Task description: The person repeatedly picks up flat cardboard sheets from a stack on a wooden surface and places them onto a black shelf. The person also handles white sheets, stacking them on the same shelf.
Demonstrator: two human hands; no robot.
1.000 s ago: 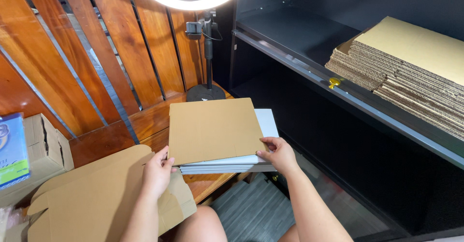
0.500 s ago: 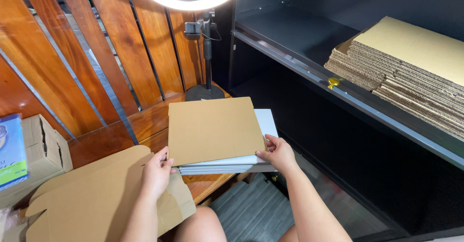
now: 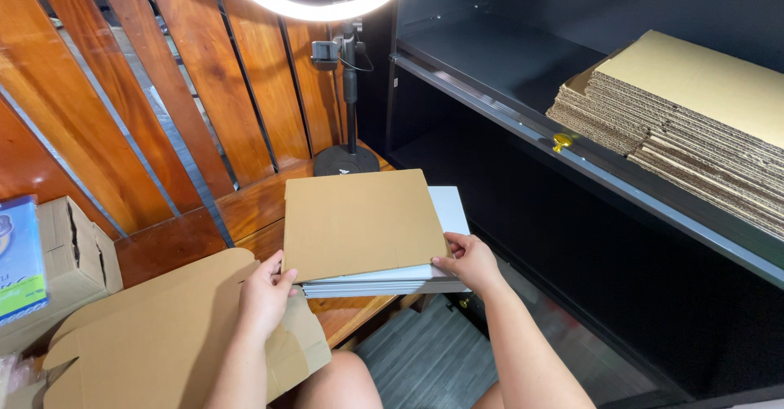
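A flat brown cardboard sheet (image 3: 359, 219) lies on top of a stack of white flat sheets (image 3: 447, 211) on a wooden table (image 3: 253, 205). My left hand (image 3: 265, 293) grips the cardboard's near left corner. My right hand (image 3: 468, 260) holds the near right corner, fingers on the edge of the cardboard and the white stack. Both hands pinch the sheet from its front edge.
An unfolded brown box blank (image 3: 163, 344) lies at the near left. A small cardboard box (image 3: 69, 254) and a blue package (image 3: 20, 258) stand at far left. A ring light on a stand (image 3: 349, 90) rises behind. Stacked flattened cartons (image 3: 694, 123) rest on a black shelf (image 3: 523, 127).
Nothing has visibly moved; both hands keep the same hold on the cardboard sheet.
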